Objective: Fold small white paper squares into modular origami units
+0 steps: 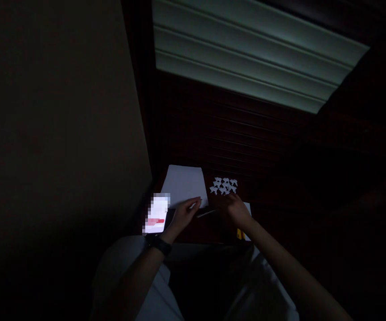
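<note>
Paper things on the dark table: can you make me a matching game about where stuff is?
Things: 1 white sheet; 2 little paper shapes; 3 glowing screen; 4 watch.
Places: A on the left wrist; B just beyond the right hand; C left of the left hand; D at the left hand's fingertips.
Pairs: 1-D; 2-B; 3-C; 4-A.

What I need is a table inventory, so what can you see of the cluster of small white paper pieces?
The paper pieces are small and white, with jagged pointed outlines, seemingly folded or cut. About ten lie in a tight cluster on the dark table, right of the white sheet, just beyond the right hand; whether its fingers touch them is too dark to tell.
</note>
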### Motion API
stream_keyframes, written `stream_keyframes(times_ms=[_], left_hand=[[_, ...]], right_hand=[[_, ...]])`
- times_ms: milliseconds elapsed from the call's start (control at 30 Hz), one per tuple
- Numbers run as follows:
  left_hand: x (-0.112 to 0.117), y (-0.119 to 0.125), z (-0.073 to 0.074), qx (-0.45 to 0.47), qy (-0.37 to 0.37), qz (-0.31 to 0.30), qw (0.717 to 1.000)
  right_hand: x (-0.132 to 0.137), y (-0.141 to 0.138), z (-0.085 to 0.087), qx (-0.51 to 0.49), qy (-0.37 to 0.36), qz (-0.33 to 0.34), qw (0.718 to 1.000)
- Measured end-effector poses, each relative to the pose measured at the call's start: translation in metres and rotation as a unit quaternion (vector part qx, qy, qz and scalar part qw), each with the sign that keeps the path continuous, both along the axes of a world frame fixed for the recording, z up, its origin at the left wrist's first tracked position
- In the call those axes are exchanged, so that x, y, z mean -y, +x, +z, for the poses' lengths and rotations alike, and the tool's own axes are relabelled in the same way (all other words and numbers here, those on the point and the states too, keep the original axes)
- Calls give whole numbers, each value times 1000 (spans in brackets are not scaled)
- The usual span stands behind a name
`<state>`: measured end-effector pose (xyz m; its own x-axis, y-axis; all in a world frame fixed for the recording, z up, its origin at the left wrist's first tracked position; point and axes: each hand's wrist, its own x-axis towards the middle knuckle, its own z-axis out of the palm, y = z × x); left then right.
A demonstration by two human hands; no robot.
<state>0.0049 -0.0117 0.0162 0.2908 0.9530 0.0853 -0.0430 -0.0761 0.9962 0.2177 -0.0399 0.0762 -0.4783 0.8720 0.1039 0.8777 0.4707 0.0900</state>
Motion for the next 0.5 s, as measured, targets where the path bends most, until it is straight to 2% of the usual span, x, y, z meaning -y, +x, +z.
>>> stream_keyframes(times_ms=[67, 133, 267, 500], left_hand=[[2, 6, 7, -80, 125, 6, 989], [6, 13, 13, -153, 199, -28, 968], [13, 19, 19, -246, 220, -64, 942], [16, 14, 28, -317, 243, -51, 915]], right_hand=[[0, -3, 0, 22, -9, 10, 1000], [2, -7, -1, 25, -10, 23, 999], [5, -13, -1, 5, -3, 22, 1000], [6, -9, 5, -30, 7, 8, 1000]])
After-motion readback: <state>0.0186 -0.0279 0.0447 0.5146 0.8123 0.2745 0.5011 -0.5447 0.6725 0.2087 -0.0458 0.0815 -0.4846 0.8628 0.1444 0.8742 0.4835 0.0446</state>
